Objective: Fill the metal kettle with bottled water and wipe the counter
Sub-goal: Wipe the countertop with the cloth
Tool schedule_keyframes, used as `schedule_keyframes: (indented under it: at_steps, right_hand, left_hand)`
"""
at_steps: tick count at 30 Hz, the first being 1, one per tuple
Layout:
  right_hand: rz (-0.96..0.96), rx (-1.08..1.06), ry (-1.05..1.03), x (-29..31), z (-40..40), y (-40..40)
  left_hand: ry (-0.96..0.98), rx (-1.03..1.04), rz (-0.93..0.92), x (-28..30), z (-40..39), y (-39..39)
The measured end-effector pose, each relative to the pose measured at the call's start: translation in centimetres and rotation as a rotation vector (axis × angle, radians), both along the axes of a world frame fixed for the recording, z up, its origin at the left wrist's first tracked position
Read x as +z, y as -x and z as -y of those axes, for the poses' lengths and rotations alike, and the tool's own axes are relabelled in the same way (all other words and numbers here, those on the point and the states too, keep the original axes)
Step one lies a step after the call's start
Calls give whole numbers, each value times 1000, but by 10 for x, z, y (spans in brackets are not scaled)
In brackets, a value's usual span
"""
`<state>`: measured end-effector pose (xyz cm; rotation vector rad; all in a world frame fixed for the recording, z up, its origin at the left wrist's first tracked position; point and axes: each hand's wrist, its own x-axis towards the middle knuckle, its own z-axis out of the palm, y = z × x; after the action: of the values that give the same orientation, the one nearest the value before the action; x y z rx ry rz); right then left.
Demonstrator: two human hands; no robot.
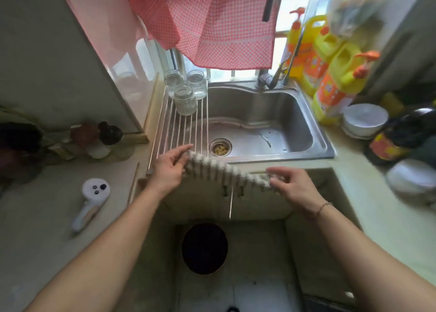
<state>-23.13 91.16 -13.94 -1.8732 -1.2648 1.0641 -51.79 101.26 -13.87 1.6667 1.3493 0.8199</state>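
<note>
A grey-and-white striped cleaning cloth is stretched over the front edge of the steel sink. My left hand grips its left end beside the wire drying rack. My right hand pinches its right end at the counter's front edge. The cloth sags between the two hands and a thread hangs down from it. The beige counter runs left and right of the sink. No metal kettle or water bottle is clearly in view.
Three glass jars stand upside down on the rack. A white handheld brush lies on the left counter. Yellow detergent bottles, bowls and dark bottles crowd the right side. A pink checked cloth hangs overhead. A dark bin sits below.
</note>
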Motion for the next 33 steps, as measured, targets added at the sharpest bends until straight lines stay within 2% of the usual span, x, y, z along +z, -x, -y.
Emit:
schedule_keyframes:
  at_steps: [2, 4, 7, 10, 14, 20, 23, 26, 28, 31, 32, 33]
  right_hand:
    - [287, 73, 31, 1, 30, -20]
    - [421, 2, 24, 2, 64, -39]
    - [438, -231, -59, 1, 121, -69]
    - [360, -422, -130, 6, 190, -94]
    - [149, -713, -245, 20, 290, -113]
    - [179, -936, -385, 30, 423, -112]
    - [316, -859, -393, 27, 474, -98]
    - [535, -711, -349, 15, 519, -91]
    - [694, -634, -337, 3, 551, -88]
    - [882, -603, -345, -12, 599, -77]
    - [938, -604, -342, -17, 613, -74]
    - [978, -607, -322, -25, 626, -71]
  left_hand:
    - [-45, -152, -138, 2, 7, -15]
    - [-114, -262, -295, 5, 18, -37]
    - [-252, -345, -357, 9, 40, -75]
    - [-241, -462, -208, 16, 74, -120]
    - [-22, -581, 41, 30, 148, -189]
    - [525, -648, 329, 22, 326, -286]
    - [773, -736, 331, 19, 417, -314]
    - [937, -980, 329, 18, 483, -333]
    - [1007, -994, 416, 8, 514, -343]
    - [1245, -1008, 463, -8, 549, -350]
    - [1284, -1025, 419, -16, 559, -352]
    - [1229, -1049, 318, -24, 569, -355]
